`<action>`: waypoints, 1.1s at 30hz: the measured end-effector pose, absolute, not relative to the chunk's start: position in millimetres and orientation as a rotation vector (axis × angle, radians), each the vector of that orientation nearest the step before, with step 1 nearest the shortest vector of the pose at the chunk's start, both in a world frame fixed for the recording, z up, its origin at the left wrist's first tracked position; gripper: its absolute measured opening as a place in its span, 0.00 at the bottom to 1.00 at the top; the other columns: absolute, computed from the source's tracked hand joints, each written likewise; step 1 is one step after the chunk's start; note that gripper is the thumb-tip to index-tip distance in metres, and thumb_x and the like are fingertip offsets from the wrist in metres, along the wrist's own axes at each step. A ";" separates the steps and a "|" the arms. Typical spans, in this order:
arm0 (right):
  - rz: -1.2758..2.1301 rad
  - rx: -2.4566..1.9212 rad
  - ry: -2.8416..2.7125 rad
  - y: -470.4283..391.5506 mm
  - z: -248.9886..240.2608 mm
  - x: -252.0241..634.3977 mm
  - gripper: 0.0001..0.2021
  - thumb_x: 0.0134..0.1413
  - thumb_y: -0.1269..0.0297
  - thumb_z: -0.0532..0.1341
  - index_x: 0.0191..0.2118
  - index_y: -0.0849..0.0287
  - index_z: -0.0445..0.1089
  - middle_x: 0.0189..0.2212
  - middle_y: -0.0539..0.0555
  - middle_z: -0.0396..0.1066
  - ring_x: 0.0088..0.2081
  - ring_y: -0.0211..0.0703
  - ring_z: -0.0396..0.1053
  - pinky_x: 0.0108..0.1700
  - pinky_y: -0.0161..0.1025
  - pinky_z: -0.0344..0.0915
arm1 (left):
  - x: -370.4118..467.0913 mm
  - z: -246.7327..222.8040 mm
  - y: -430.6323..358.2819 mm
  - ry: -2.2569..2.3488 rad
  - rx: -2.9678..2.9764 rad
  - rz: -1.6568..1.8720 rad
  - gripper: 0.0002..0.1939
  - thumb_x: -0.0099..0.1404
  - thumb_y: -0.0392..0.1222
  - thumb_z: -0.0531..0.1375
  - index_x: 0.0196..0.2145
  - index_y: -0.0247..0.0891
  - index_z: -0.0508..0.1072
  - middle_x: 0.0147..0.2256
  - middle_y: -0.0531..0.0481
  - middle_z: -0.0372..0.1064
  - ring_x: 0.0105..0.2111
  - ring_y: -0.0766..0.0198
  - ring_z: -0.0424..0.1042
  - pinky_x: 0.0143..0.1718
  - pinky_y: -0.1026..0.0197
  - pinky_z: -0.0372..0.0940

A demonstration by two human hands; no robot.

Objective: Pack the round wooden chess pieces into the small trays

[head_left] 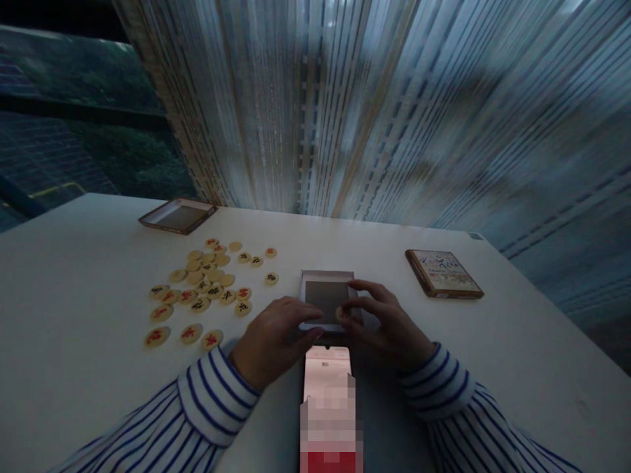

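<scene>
In front of me stands a small shallow box (328,297) with a grey bottom and pale walls. My left hand (282,338) is at its front left corner, the index finger reaching over the inside and the thumb at the front wall. Between thumb and index finger of my right hand (387,325) is a round Chinese chess piece (340,314), held over the right part of the box. To the left lies a loose spread of wooden Chinese chess pieces (196,277), some showing red or black characters, others plain side up.
A phone (327,387) with a lit screen lies right in front of the box. An open box lid or tray (178,217) is at the back left, and a printed closed box (444,274) at the right. Behind the white table (374,246) hangs a striped curtain (340,118).
</scene>
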State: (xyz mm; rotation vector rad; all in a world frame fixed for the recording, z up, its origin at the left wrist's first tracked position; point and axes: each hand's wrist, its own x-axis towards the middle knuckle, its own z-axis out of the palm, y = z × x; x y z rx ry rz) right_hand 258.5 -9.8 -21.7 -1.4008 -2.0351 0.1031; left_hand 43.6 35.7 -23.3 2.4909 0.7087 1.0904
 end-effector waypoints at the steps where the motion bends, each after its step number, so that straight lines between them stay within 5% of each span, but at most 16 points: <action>1: 0.129 -1.421 -2.045 -9.3 -23.2 260.1 0.07 0.50 0.62 0.61 0.37 0.56 0.71 0.49 0.60 0.64 0.51 0.52 0.62 0.49 0.55 0.60 | 43.9 -23.9 35.8 0.715 2.504 1.091 0.07 0.59 0.38 0.59 0.38 0.37 0.71 0.32 0.47 0.74 0.34 0.62 0.72 0.35 0.58 0.68; 10: 0.247 -1.479 -2.061 -9.3 -27.3 260.4 0.07 0.50 0.61 0.61 0.36 0.54 0.72 0.53 0.59 0.59 0.57 0.54 0.54 0.54 0.59 0.55 | 47.9 -21.4 32.4 0.724 2.584 1.065 0.07 0.60 0.38 0.57 0.37 0.36 0.71 0.31 0.46 0.74 0.34 0.59 0.71 0.35 0.55 0.67; 23: 0.304 -1.568 -2.117 -8.1 -24.2 259.7 0.09 0.50 0.59 0.61 0.37 0.54 0.73 0.55 0.60 0.57 0.58 0.56 0.52 0.54 0.61 0.53 | 55.9 -30.3 29.0 0.711 2.637 0.800 0.18 0.59 0.38 0.58 0.48 0.37 0.67 0.39 0.44 0.73 0.43 0.55 0.68 0.51 0.41 0.56; 33: 0.277 -1.568 -2.129 -7.6 -24.7 260.6 0.09 0.50 0.57 0.61 0.36 0.54 0.73 0.54 0.61 0.59 0.57 0.58 0.53 0.52 0.62 0.55 | 55.7 -33.6 29.2 0.726 2.634 0.749 0.17 0.60 0.39 0.57 0.48 0.40 0.67 0.39 0.45 0.73 0.44 0.55 0.68 0.52 0.40 0.54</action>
